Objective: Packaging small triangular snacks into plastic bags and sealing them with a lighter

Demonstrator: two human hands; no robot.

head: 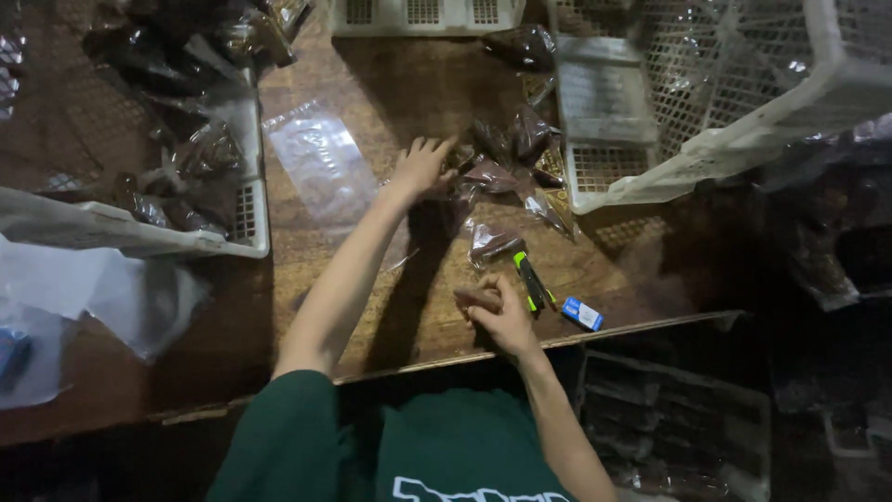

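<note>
Dim light falls on a worn wooden table [418, 93]; surroundings lie in shadow.

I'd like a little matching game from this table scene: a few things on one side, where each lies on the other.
Things:
1. left hand
2. right hand
3. blue eraser-like block
4. empty clear bag

Places:
A. flat on the wood, left of the reaching arm
B. on the pile of dark packets
C. near the table's front edge, holding a brown piece
D. right of the green-and-black cutter

Pairs: 1-B, 2-C, 3-D, 4-A
</note>
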